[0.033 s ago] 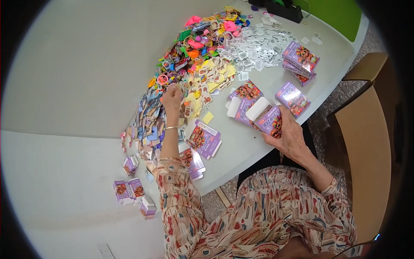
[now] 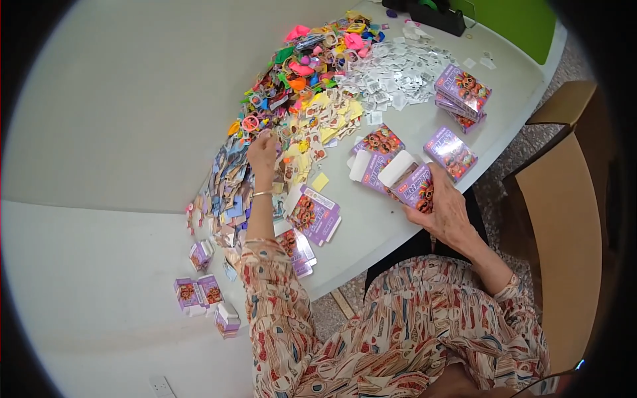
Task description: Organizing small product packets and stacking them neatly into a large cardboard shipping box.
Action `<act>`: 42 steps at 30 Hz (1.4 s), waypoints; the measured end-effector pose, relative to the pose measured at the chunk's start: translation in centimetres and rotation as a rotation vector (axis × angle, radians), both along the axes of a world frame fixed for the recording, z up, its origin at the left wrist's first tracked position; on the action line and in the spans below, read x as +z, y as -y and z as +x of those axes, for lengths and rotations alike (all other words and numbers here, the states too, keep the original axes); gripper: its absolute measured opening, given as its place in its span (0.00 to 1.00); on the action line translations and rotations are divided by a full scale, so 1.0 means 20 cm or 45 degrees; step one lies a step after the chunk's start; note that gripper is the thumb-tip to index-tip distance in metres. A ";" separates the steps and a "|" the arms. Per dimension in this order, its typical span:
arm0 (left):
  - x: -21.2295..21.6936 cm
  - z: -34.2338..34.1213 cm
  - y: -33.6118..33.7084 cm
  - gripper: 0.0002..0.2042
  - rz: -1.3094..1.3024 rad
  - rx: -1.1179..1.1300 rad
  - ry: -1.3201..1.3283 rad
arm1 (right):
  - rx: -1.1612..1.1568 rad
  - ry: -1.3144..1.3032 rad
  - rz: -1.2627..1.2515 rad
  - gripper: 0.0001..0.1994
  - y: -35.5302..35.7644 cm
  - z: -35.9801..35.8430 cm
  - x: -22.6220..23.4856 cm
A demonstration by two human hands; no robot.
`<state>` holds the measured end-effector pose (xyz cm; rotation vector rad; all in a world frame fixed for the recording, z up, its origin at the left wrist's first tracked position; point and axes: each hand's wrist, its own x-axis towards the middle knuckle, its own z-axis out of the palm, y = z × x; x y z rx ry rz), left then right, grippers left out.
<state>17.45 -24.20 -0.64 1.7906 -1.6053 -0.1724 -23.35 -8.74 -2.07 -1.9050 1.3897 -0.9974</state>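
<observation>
My left hand (image 2: pixel 263 154) reaches far out over the white table (image 2: pixel 99 113) and touches the edge of a heap of small colourful toys and rings (image 2: pixel 298 73), fingers pinched at a small piece I cannot make out. My right hand (image 2: pixel 446 211) holds a small purple carton with its white flap open (image 2: pixel 413 180) near the table's front edge. Another open purple carton (image 2: pixel 373 167) lies just left of it. Flat unfolded purple cartons (image 2: pixel 313 213) lie beside my left forearm.
A stack of closed purple cartons (image 2: pixel 462 93) and a single one (image 2: pixel 451 152) sit at the right. White paper slips (image 2: pixel 405 69) spread at the back, yellow cards (image 2: pixel 332 116) and picture cards (image 2: pixel 229 186) in the middle. Finished small boxes (image 2: pixel 199 292) lie lower left. A wooden chair (image 2: pixel 570 219) stands right.
</observation>
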 end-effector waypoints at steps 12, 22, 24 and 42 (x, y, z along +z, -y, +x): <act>-0.20 0.10 0.20 0.07 -0.166 0.178 0.344 | -0.043 -0.039 -0.091 0.41 0.00 -0.01 -0.01; 0.21 -0.31 -0.13 0.05 0.233 -0.211 -0.755 | -0.004 -0.027 0.076 0.41 0.00 0.00 0.00; 0.20 -0.35 -0.18 0.05 0.264 -0.272 -0.646 | -0.004 -0.026 0.079 0.41 -0.01 0.00 0.01; 0.53 -0.89 -0.46 0.07 0.463 -0.556 -1.056 | 0.032 -0.051 0.050 0.37 -0.02 0.00 0.01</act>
